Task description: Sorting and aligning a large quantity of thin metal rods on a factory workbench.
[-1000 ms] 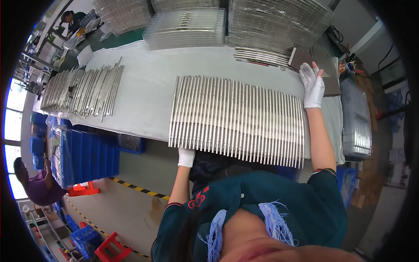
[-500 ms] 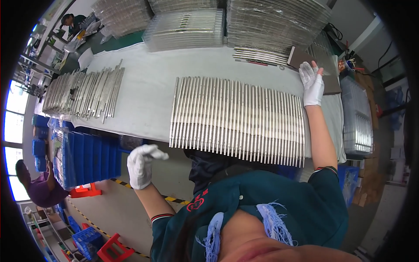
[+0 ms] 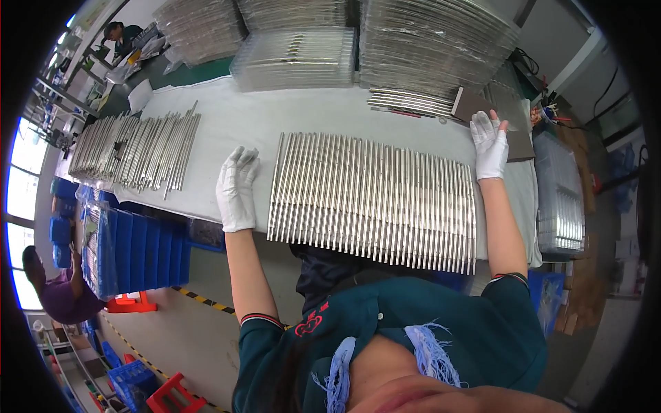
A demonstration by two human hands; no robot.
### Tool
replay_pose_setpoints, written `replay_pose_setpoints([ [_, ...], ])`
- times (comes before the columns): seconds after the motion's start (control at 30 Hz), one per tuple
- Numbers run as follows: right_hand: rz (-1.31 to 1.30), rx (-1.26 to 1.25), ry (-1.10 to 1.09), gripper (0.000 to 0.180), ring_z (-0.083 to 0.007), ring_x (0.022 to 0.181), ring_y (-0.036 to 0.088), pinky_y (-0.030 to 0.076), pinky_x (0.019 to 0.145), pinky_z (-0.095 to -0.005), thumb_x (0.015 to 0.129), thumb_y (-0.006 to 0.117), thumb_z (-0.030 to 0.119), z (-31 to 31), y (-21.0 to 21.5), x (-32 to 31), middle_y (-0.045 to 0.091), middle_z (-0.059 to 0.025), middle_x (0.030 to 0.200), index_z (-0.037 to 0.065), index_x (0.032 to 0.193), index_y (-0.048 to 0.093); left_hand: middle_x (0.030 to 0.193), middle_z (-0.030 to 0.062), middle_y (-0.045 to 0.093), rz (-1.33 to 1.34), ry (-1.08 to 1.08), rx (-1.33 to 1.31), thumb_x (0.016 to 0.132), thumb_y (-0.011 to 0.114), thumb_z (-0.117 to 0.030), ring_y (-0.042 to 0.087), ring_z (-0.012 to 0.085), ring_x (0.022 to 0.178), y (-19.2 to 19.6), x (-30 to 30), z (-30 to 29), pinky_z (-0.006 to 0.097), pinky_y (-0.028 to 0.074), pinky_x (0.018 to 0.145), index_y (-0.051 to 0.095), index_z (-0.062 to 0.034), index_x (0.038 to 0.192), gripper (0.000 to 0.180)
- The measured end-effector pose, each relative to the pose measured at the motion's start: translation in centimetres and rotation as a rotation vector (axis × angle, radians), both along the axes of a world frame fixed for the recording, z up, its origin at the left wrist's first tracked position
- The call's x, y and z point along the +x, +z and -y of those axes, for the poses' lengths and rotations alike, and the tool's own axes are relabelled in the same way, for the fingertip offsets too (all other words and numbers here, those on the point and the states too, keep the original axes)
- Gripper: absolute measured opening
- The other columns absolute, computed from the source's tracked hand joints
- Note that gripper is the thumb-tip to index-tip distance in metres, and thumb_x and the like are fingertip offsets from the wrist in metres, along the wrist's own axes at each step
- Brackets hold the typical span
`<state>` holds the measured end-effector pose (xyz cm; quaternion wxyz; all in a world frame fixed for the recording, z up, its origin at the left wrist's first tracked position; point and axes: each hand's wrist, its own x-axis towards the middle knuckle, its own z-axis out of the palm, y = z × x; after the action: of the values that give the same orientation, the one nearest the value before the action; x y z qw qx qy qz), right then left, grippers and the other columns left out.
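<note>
A wide row of shiny metal tubes (image 3: 372, 199) lies side by side on the cloth-covered table, their near ends jutting past its front edge. Just left of the row rests my left hand (image 3: 236, 193), in a white glove, fingers stretched out and holding nothing. My right hand (image 3: 489, 148) wears a white glove with some fingertips bare. It lies with fingers extended by the row's far right corner, close to a brown flat block (image 3: 471, 104). A looser pile of metal tubes (image 3: 134, 151) is spread at the table's left end.
Stacked clear plastic trays (image 3: 296, 62) line the table's back. A few more rods (image 3: 410, 101) lie before them. Other clear trays (image 3: 559, 193) stand at the right. Blue bins (image 3: 148, 244) sit below left. One person (image 3: 65, 289) is at far left, another (image 3: 122, 38) at back left.
My left hand has moved up and forward from in front of the table to beside the row's left end, its fingers straightening. My right hand stays in nearly the same place.
</note>
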<state>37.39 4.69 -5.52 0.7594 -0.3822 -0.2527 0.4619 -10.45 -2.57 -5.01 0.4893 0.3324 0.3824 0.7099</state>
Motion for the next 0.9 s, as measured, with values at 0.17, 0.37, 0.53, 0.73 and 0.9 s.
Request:
replay_pose_setpoints([
  [0.17, -0.061, 0.004, -0.005, 0.055, -0.0262, 0.109, 0.057, 0.044, 0.099, -0.0389, 0.095, 0.043, 0.047, -0.15, -0.03, 0.32, 0.060, -0.0151, 0.114, 0.003, 0.128, 0.043, 0.114, 0.0190, 0.056, -0.002, 0.014, 0.002, 0.096, 0.049, -0.021, 0.054, 0.0293, 0.114, 0.01, 0.03, 0.06, 0.042, 0.041, 0.102, 0.047, 0.0063, 0.124, 0.039],
  [0.37, -0.086, 0.011, -0.001, 0.054, -0.0269, 0.110, 0.057, 0.044, 0.099, -0.0391, 0.095, 0.042, 0.046, -0.19, -0.11, 0.30, 0.060, -0.0153, 0.115, 0.004, 0.128, 0.043, 0.111, 0.0187, 0.057, 0.011, 0.047, 0.015, 0.095, 0.049, -0.021, 0.055, 0.0288, 0.111, -0.22, -0.04, 0.12, 0.042, 0.042, 0.100, 0.047, 0.0069, 0.123, 0.040],
  [0.53, -0.067, 0.010, -0.007, 0.054, -0.0273, 0.110, 0.057, 0.044, 0.099, -0.0391, 0.095, 0.042, 0.046, -0.17, 0.02, 0.09, 0.059, -0.0158, 0.115, 0.003, 0.128, 0.042, 0.110, 0.0184, 0.057, 0.012, 0.027, 0.036, 0.095, 0.049, -0.022, 0.055, 0.0284, 0.110, -0.50, -0.27, 0.03, 0.042, 0.043, 0.099, 0.047, 0.0069, 0.124, 0.040],
  [0.73, -0.073, 0.006, -0.015, 0.056, -0.0271, 0.110, 0.057, 0.044, 0.099, -0.0389, 0.095, 0.042, 0.046, -0.06, 0.13, 0.08, 0.059, -0.0162, 0.114, 0.002, 0.129, 0.041, 0.111, 0.0185, 0.057, -0.008, 0.042, 0.024, 0.096, 0.049, -0.022, 0.055, 0.0283, 0.109, -0.44, -0.04, 0.19, 0.041, 0.043, 0.099, 0.047, 0.0063, 0.124, 0.041],
  [0.9, -0.062, 0.007, -0.005, 0.056, -0.0262, 0.110, 0.056, 0.044, 0.099, -0.0383, 0.095, 0.042, 0.047, -0.03, 0.06, 0.14, 0.059, -0.0152, 0.115, 0.003, 0.129, 0.042, 0.112, 0.0171, 0.057, -0.040, 0.031, 0.026, 0.096, 0.048, -0.027, 0.053, 0.0299, 0.114, -0.50, -0.14, 0.36, 0.042, 0.041, 0.101, 0.047, 0.0056, 0.126, 0.044],
])
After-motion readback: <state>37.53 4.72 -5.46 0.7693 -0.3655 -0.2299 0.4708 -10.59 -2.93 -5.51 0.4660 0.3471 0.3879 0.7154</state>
